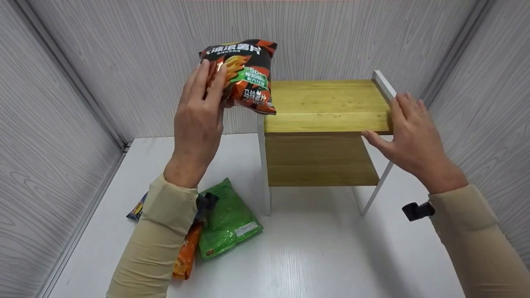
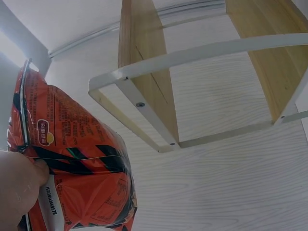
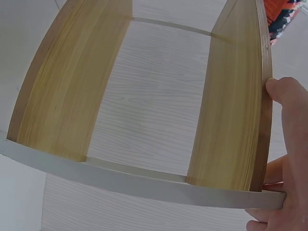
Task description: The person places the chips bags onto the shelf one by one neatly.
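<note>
My left hand (image 1: 198, 111) grips a red and black bag of potato chips (image 1: 248, 78) in the air, at the upper left of a two-tier wooden shelf (image 1: 327, 99) with a white frame. In the left wrist view, the thumb presses the bag's red back (image 2: 82, 159) near its sealed edge. My right hand (image 1: 418, 136) holds the shelf's top right corner, its fingers over the white rail (image 1: 385, 85). From the right wrist, the thumb touches the front edge of the top board (image 3: 236, 110), and other fingers lie around the frame's end.
Left of the shelf, a green bag (image 1: 227, 223) lies on the white table (image 1: 314, 248). An orange bag (image 1: 186, 254) and a blue bag (image 1: 138, 209) are partly hidden under my left forearm. Wood-grain panels (image 1: 331, 37) stand behind and at both sides.
</note>
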A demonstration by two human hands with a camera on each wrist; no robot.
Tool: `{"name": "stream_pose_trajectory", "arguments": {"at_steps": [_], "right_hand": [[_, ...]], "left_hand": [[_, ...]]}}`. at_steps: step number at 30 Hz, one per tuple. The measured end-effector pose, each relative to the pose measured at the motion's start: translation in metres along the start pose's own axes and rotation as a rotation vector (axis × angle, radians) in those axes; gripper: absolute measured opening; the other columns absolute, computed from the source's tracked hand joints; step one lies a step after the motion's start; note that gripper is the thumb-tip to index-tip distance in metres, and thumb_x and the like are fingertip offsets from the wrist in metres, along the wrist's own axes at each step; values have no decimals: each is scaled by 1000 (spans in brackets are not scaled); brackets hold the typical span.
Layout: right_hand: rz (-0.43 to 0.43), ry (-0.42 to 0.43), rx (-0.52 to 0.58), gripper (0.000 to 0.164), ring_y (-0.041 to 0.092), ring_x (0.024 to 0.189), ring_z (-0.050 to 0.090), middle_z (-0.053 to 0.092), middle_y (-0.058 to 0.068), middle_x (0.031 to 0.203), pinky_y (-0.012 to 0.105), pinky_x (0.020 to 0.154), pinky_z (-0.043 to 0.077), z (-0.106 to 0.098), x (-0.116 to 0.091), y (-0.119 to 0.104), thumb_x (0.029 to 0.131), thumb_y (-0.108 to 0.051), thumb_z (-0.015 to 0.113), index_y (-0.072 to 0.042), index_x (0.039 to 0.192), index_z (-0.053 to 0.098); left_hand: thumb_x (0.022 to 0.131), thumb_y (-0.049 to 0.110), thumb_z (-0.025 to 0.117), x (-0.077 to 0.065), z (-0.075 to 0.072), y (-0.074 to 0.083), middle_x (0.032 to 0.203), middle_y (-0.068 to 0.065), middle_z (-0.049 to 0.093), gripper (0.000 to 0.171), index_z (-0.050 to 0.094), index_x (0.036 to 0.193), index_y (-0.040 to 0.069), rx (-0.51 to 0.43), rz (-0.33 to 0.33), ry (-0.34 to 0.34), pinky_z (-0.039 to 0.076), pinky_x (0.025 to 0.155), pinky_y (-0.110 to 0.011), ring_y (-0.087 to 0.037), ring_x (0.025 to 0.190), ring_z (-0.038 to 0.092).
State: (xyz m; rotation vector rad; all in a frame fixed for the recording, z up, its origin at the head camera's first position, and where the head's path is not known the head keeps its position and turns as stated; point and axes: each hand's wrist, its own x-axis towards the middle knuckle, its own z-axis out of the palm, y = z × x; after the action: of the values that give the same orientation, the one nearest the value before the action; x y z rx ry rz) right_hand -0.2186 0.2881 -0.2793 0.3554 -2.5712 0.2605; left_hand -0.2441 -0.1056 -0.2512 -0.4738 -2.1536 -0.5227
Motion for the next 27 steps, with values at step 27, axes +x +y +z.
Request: {"name": "stream_pose_trajectory", "arguments": {"at_steps": [27], "right_hand": [[25,-16,-8,83,43,136,37,41,25,144,59,122,20,4,3,-7,90,-53,63,6,143,39]], "left_hand": [[102,18,55,32,41,82,155,-15,42,50,44,151,18,142,153,-154,31,121,-36,-27,146,37]]}}
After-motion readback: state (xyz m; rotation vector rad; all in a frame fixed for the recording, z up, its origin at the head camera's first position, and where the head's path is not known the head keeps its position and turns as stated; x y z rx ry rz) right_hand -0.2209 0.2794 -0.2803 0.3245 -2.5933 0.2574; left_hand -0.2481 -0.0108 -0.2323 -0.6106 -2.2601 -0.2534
